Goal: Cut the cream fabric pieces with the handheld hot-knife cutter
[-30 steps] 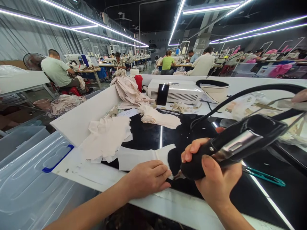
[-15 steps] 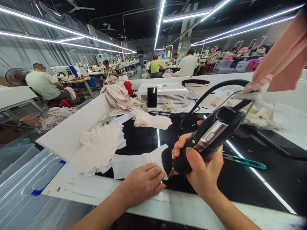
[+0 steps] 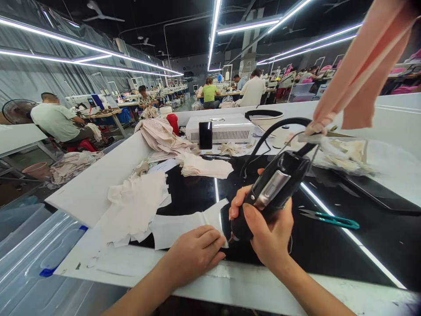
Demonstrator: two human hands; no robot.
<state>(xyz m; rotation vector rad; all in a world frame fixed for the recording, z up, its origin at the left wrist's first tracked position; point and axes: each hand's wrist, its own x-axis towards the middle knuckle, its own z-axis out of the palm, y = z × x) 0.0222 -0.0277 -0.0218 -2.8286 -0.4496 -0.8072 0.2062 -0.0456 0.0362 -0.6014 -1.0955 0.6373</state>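
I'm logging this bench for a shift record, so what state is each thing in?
Left hand: palm down, fingers together, on the white piece.
White piece: laid out on the black top.
Right hand: closed around the tool.
Tool: held tilted, tip down; on or off unclear.
Snips: lying on the black top.
Phone: upright, screen dark.
Pink cloth: bunched near the cord.
Ceiling lights: lit.

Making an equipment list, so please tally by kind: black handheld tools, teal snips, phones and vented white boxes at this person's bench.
Black handheld tool: 1
Teal snips: 1
Phone: 1
Vented white box: 1
Total: 4
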